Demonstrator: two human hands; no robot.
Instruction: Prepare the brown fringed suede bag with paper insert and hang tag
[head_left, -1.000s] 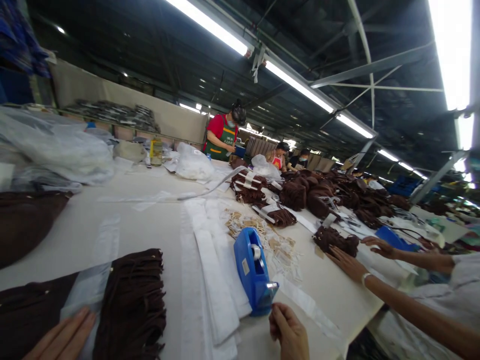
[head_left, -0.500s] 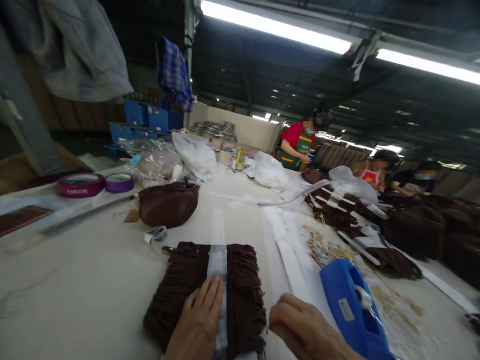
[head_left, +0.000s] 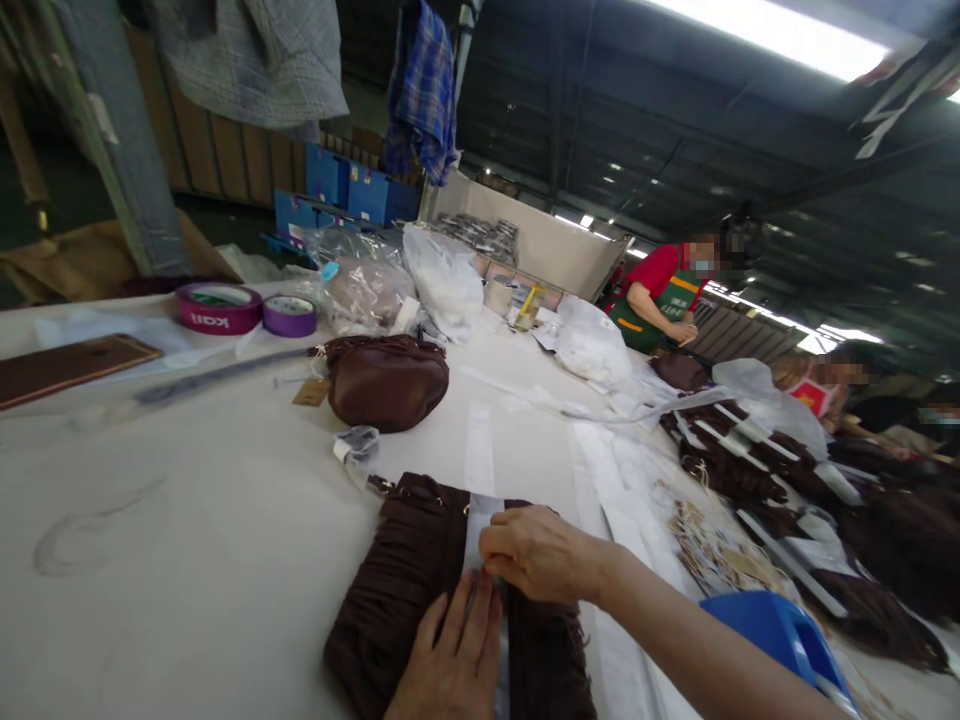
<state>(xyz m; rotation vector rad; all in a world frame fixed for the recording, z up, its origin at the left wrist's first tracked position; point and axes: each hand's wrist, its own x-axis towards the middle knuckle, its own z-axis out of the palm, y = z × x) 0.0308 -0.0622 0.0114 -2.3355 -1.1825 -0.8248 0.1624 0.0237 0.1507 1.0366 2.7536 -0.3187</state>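
Left hand [head_left: 452,655] is lying open, right hand [head_left: 538,550] is pinching closed over translucent pale strip [head_left: 484,510] crossing dark-brown fringed bundle [head_left: 405,585], lower centre; apparently fastening, next needing pressing.

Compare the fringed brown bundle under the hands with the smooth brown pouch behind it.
The fringed brown bundle looks ridged and stringy; the smooth brown pouch has a sleek, rounded front. The bundle has a pale strip across it, while the pouch shows none. The left hand lies over the bundle; no hand touches the pouch. Both are dark brown.
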